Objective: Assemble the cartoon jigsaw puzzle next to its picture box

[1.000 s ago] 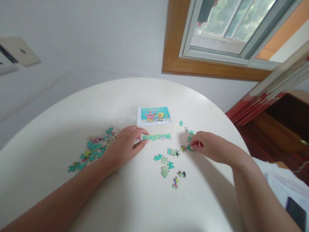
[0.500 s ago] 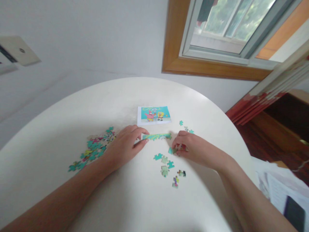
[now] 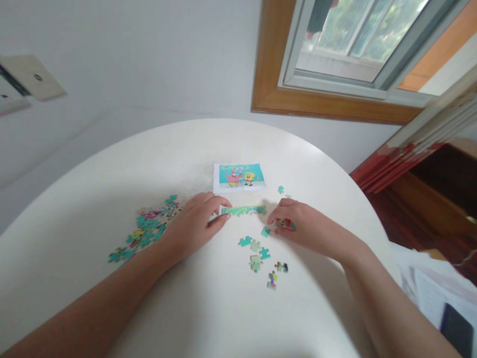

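My left hand (image 3: 196,223) rests on the round white table (image 3: 208,318), its fingertips pressing the left end of a joined strip of teal puzzle pieces (image 3: 244,210). My right hand (image 3: 298,226) is curled just right of the strip, fingers pinched on a small puzzle piece (image 3: 285,223). A loose teal piece (image 3: 265,231) lies at its fingertips. Several loose pieces (image 3: 261,256) lie below the strip. A pile of teal and pink pieces (image 3: 147,229) lies left of my left hand. The cartoon reference picture (image 3: 239,177) lies behind the strip.
A single teal piece (image 3: 280,189) lies right of the picture. A wood-framed window (image 3: 335,64) is behind the table. Red-edged curtain folds (image 3: 406,154) and a wooden floor lie to the right. White papers and a dark phone (image 3: 456,328) sit at lower right.
My right hand moved left from the loose pieces at the right to the strip's right end, carrying a piece. My left hand stayed on the strip.
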A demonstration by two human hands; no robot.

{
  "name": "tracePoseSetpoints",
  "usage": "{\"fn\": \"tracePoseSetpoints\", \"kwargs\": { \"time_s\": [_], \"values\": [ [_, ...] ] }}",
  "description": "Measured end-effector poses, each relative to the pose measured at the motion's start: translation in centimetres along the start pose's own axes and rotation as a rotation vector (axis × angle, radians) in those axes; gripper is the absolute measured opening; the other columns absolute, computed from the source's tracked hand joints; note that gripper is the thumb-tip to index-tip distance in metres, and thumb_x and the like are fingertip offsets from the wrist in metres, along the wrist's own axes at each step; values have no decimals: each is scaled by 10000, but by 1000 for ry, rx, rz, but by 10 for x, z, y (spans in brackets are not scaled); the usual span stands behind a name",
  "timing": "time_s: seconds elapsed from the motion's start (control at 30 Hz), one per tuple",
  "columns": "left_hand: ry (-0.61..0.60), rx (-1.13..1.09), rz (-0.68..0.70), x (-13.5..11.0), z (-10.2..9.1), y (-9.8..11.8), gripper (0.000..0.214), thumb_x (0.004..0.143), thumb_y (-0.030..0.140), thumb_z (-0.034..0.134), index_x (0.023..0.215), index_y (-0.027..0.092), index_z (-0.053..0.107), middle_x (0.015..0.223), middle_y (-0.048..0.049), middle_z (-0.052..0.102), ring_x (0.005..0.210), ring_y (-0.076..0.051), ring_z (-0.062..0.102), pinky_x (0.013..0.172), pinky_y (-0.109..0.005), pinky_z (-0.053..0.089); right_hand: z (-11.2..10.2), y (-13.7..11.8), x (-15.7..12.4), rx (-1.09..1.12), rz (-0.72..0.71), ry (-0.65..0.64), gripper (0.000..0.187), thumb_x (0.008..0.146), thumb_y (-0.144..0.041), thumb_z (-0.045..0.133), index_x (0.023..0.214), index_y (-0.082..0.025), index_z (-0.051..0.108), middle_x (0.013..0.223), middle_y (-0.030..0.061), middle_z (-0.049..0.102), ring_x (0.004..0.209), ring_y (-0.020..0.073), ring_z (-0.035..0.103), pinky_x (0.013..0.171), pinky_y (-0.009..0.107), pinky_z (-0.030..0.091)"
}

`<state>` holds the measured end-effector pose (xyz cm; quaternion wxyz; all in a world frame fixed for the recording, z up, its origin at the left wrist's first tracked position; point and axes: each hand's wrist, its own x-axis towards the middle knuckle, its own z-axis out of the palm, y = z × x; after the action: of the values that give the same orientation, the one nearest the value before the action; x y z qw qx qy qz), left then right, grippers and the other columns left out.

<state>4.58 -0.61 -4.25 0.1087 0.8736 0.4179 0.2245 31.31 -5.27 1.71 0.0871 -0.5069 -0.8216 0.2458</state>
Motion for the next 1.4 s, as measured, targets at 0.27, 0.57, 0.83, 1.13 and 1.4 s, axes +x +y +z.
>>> {"fn": "tracePoseSetpoints", "kwargs": {
  "time_s": [0.27,0.57,0.83,1.13,1.4],
  "values": [
    [-1,-1,5,-1,0,0,203,891,330,509,1025,197,583,846,-32,557,847,-202,523,804,-341,410,3,1,1,6,-7,-68,155,770,-92,562,823,-170,685,866,47,589,784,140,562,743,261,412],
    [6,4,-2,-1,2,-2,210,881,340,512,1025,207,586,842,-29,563,841,-203,528,809,-343,416,7,-26,0,172,-195,-278,238,786,-134,635,989,-234,708,915,31,551,715,97,533,699,221,423],
    [4,10,11,0,0,0,207,894,334,500,1023,198,586,836,-30,557,835,-201,524,797,-336,409,2,-13,-5,118,-86,-302,216,754,-136,641,945,-218,702,935,35,586,705,107,558,666,232,422],
    [1,4,9,0,1,-3,220,887,346,496,1024,201,587,832,-33,564,826,-201,525,798,-342,413,-9,-2,-10,80,63,-297,61,725,-186,654,781,-183,679,787,18,661,672,119,570,613,224,409],
    [0,16,10,0,1,-1,198,889,331,502,1017,201,581,837,-30,557,836,-202,524,802,-341,413,-17,4,-12,188,128,-316,162,754,-146,585,870,-206,680,773,-7,696,681,114,607,623,215,437]
  ]
}}
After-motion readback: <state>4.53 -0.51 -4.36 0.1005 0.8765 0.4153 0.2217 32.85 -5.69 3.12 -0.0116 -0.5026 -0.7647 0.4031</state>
